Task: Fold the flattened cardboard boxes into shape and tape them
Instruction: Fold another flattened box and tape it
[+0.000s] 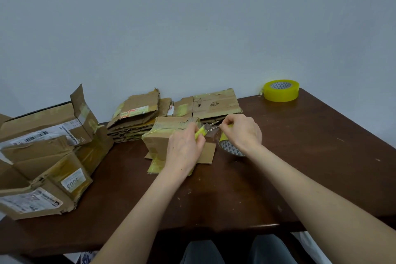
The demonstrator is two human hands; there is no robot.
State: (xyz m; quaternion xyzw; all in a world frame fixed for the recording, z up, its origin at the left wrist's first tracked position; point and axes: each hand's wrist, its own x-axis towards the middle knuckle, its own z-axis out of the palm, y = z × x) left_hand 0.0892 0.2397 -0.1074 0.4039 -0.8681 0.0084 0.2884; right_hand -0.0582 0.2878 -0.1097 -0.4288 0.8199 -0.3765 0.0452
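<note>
At the left edge of the dark wooden table [300,156] sits a heap of folded cardboard boxes [42,156], several with open flaps, white shipping labels and yellowish tape. To its right, against the pale wall [192,17], lies a stack of flattened cardboard boxes [135,118], and just beside that 1 more flattened sheet [214,103] with a small dark printed logo. In front of these, at the middle of the table, stands the small cardboard box [158,139] in work, folded into shape, with yellowish tape along its edges and 1 flap lying flat on the table to its right. The left hand [184,148] rests over this box, fingers curled round a yellow-handled cutting tool [201,132] whose metal tip points right, at a strip of clear tape [212,134] stretched from the box. The right hand [242,130], close beside the left, grips the tape roll [230,148] from above, the roll tilted on edge. In the far right corner of the table, well apart, lies a second yellow tape roll [280,90], flat.
</note>
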